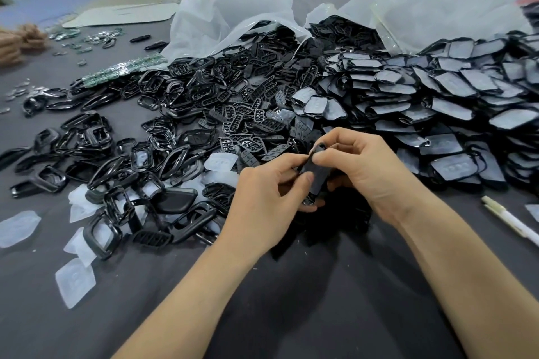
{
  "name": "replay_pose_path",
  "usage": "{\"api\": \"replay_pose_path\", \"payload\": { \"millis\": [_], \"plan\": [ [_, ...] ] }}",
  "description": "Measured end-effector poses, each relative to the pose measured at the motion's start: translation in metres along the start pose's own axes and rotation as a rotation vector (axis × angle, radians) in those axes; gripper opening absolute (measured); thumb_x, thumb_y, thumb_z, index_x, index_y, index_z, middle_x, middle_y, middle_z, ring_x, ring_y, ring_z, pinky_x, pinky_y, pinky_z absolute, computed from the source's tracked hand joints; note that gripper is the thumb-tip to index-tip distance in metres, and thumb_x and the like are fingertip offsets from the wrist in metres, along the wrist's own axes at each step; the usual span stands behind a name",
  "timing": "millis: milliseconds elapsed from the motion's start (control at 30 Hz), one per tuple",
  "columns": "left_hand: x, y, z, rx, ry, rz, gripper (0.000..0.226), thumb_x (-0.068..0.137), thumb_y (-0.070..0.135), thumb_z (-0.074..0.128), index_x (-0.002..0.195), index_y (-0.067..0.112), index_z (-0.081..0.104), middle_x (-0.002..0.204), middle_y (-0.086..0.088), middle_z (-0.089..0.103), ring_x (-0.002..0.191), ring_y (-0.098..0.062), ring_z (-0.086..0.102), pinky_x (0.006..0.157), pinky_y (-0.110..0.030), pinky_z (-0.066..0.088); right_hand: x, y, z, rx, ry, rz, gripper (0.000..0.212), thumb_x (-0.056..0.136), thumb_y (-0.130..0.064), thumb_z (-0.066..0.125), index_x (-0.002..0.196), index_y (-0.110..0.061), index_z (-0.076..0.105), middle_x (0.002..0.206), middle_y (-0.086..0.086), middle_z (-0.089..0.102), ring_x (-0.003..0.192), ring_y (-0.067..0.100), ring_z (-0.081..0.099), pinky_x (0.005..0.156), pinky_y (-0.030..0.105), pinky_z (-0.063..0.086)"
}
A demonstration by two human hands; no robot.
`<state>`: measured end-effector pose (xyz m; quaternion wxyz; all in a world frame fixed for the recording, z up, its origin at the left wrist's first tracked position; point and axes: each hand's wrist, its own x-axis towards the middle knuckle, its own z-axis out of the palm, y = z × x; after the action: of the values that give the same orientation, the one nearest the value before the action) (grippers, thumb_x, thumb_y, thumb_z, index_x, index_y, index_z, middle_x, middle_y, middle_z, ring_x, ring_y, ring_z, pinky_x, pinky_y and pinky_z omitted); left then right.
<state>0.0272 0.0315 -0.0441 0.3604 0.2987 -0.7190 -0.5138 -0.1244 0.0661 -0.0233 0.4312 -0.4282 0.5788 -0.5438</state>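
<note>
Both hands meet above the dark-covered table (291, 315) and share one black plastic shell (317, 178).

The left hand (262, 198) grips the shell's lower part. Its thumb lies across the face and its fingers curl underneath.

The right hand (361, 166) pinches the shell's upper end between thumb and forefinger, with the remaining fingers curled behind. The shell stands roughly upright between the two hands, clear of the table. Its lower end is hidden by the left fingers.

Surroundings, relative to the hands:
- Left of the left hand is a loose heap of black frames (116, 183), with translucent pads (74, 281) scattered among and before them.
- Just beyond both hands is a pile of black button inserts (250, 116).
- Right of and beyond the right hand are overlapping rows of film-covered back covers (437, 90).
- Right of the right forearm, apart from it, a white pen (510, 221) lies on the table.
- Far beyond the hands are two open plastic bags (227, 17).
</note>
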Motion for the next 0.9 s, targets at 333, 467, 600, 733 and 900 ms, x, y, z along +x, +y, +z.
{"api": "replay_pose_path", "payload": {
  "millis": [333, 467, 600, 733, 900],
  "plan": [
    [0.005, 0.008, -0.001, -0.214, 0.133, -0.198, 0.024, 0.093, 0.003, 0.055, 0.072, 0.013, 0.062, 0.072, -0.015, 0.053, 0.068, -0.023, 0.055, 0.054, -0.024, 0.056, -0.001, 0.0, 0.008, 0.164, -0.022, -0.046, 0.026, 0.083, 0.004, 0.062, 0.066, -0.016, 0.058, 0.075, 0.016, 0.049, 0.065, 0.02, 0.053, 0.048, 0.022, 0.049],
    [0.005, 0.011, -0.002, -0.226, 0.183, -0.226, 0.025, 0.093, 0.006, 0.053, 0.069, 0.014, 0.053, 0.063, -0.007, 0.047, 0.049, -0.014, 0.047, 0.042, -0.02, 0.04, -0.004, 0.0, 0.017, 0.257, -0.05, -0.053, 0.025, 0.084, 0.005, 0.06, 0.068, -0.012, 0.052, 0.066, 0.015, 0.059, 0.06, 0.02, 0.064, 0.05, 0.026, 0.053],
    [0.004, 0.012, -0.003, -0.285, 0.216, -0.254, 0.025, 0.092, 0.007, 0.052, 0.069, 0.016, 0.051, 0.063, -0.005, 0.043, 0.043, -0.011, 0.038, 0.038, -0.019, 0.027, -0.005, 0.001, 0.021, 0.295, -0.055, -0.072, 0.022, 0.086, 0.005, 0.057, 0.07, -0.009, 0.049, 0.074, 0.023, 0.061, 0.064, 0.028, 0.067, 0.055, 0.029, 0.054],
    [0.005, 0.012, -0.001, -0.392, 0.267, -0.267, 0.034, 0.087, 0.003, 0.049, 0.058, 0.02, 0.048, 0.057, -0.002, 0.043, 0.038, -0.01, 0.035, 0.035, -0.017, 0.022, -0.005, 0.003, 0.023, 0.343, -0.084, -0.07, 0.025, 0.086, 0.005, 0.057, 0.068, -0.01, 0.048, 0.067, 0.011, 0.062, 0.06, 0.02, 0.066, 0.054, 0.027, 0.054],
    [0.003, 0.013, 0.002, -0.436, 0.36, -0.25, 0.03, 0.085, 0.002, 0.046, 0.059, 0.016, 0.051, 0.051, 0.0, 0.044, 0.036, -0.012, 0.035, 0.034, -0.017, 0.023, -0.005, 0.004, 0.024, 0.39, -0.11, -0.058, 0.026, 0.084, 0.003, 0.059, 0.066, -0.012, 0.048, 0.07, 0.012, 0.061, 0.061, 0.018, 0.064, 0.053, 0.026, 0.054]
  ]
}}
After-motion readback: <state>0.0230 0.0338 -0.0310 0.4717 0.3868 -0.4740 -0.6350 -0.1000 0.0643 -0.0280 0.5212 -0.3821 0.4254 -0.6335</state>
